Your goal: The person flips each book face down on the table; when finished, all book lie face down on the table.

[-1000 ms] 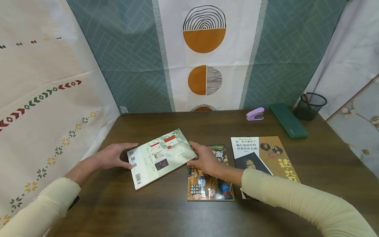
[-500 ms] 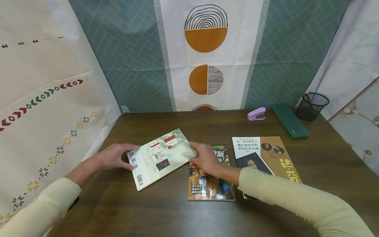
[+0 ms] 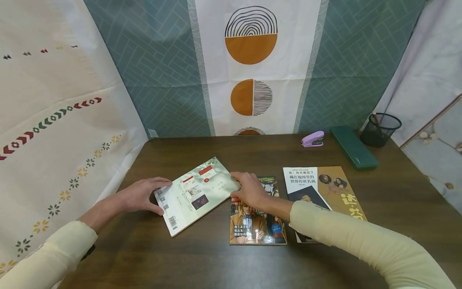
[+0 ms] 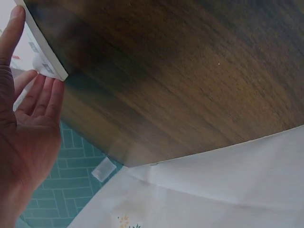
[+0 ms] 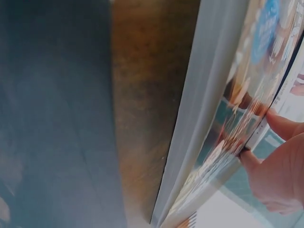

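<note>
A pale green and white book [image 3: 198, 196] lies tilted near the middle left of the table, barcode and small pictures facing up. My left hand [image 3: 142, 194] holds its left corner, thumb at the short edge and fingers at the far edge. In the left wrist view, the fingers [image 4: 42, 92] sit against the book's white corner [image 4: 47, 66]. At the right corner, my right hand [image 3: 252, 192] grips with thumb and fingers apart. A glossy book [image 3: 252, 224] with a figure in a brown coat lies under that hand and wrist, partly hidden.
To the right lie a white book [image 3: 299, 180] and a gold-brown book [image 3: 337, 192], partly covered by the right sleeve. Along the back stand a purple stapler [image 3: 312, 139], a green case [image 3: 353, 147] and a black mesh pen holder [image 3: 379, 132]. Curtains surround the table [image 3: 202, 261].
The pale green book has turned slightly, its near left corner shifting toward me and to the right. My left thumb has moved slightly nearer along with it; the right hand stays at its corner.
</note>
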`<state>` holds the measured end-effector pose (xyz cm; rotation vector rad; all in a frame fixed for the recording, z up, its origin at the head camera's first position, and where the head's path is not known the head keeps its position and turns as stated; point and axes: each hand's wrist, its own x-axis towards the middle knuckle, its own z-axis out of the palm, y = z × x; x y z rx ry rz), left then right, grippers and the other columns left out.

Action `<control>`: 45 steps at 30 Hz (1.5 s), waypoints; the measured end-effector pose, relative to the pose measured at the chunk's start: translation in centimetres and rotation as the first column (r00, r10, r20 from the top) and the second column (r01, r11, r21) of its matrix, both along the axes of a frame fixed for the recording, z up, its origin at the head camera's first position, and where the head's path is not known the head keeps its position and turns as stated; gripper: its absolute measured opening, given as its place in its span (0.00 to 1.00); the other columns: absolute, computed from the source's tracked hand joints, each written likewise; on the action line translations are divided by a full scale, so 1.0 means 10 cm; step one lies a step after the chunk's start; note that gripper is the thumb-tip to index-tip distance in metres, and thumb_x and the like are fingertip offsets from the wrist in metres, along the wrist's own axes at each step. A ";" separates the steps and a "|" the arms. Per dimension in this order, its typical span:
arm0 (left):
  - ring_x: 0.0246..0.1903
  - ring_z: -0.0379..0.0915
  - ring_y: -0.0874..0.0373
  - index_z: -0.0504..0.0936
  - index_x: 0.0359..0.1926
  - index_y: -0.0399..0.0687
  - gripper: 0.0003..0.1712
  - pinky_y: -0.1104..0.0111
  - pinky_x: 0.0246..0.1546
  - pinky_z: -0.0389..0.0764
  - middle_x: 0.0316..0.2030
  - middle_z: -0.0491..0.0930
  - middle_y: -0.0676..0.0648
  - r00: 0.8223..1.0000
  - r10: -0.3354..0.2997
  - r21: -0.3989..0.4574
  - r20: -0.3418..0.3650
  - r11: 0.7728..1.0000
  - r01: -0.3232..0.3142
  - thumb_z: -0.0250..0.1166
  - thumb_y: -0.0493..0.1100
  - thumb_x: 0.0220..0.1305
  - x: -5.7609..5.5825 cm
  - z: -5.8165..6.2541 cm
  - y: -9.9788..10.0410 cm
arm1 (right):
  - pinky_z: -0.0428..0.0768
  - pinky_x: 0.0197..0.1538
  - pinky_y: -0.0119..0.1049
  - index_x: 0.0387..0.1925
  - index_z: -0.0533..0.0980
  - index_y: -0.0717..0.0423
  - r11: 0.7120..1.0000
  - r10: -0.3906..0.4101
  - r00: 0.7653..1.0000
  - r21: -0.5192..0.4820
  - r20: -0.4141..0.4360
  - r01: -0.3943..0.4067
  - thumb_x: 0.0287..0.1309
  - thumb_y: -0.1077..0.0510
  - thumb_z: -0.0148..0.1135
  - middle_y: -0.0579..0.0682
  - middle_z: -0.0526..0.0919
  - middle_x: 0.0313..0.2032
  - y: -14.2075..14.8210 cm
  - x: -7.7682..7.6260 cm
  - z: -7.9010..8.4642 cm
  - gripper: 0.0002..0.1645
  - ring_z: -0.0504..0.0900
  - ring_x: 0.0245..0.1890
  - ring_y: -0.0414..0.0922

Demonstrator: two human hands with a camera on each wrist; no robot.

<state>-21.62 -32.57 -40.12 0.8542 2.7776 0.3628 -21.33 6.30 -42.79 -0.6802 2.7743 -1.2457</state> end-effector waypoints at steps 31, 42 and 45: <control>0.44 0.85 0.59 0.83 0.63 0.39 0.45 0.64 0.43 0.83 0.65 0.80 0.39 0.997 -0.056 -0.001 -0.056 0.998 0.056 0.86 0.57 0.49 0.21 -0.02 0.01 | 0.80 0.66 0.48 0.68 0.76 0.68 0.984 0.128 0.990 0.115 0.059 -0.134 0.56 0.67 0.80 0.62 0.80 0.65 0.01 -0.40 0.15 0.38 0.81 0.65 0.56; 0.36 0.82 0.68 0.86 0.61 0.42 0.40 0.68 0.39 0.83 0.60 0.82 0.42 0.999 -0.026 0.061 0.022 0.998 0.025 0.86 0.56 0.50 0.27 -0.04 0.02 | 0.80 0.65 0.48 0.70 0.76 0.65 0.976 0.176 0.977 0.107 0.123 -0.189 0.60 0.67 0.77 0.60 0.80 0.67 0.00 -0.64 0.15 0.37 0.79 0.67 0.56; 0.36 0.81 0.69 0.87 0.60 0.44 0.39 0.68 0.38 0.83 0.57 0.83 0.45 0.999 -0.036 0.056 0.004 0.998 0.036 0.85 0.58 0.51 0.29 -0.04 0.04 | 0.80 0.65 0.47 0.70 0.76 0.64 0.975 0.180 0.973 0.101 0.147 -0.196 0.60 0.67 0.76 0.58 0.80 0.67 -0.01 -0.70 0.15 0.37 0.79 0.68 0.55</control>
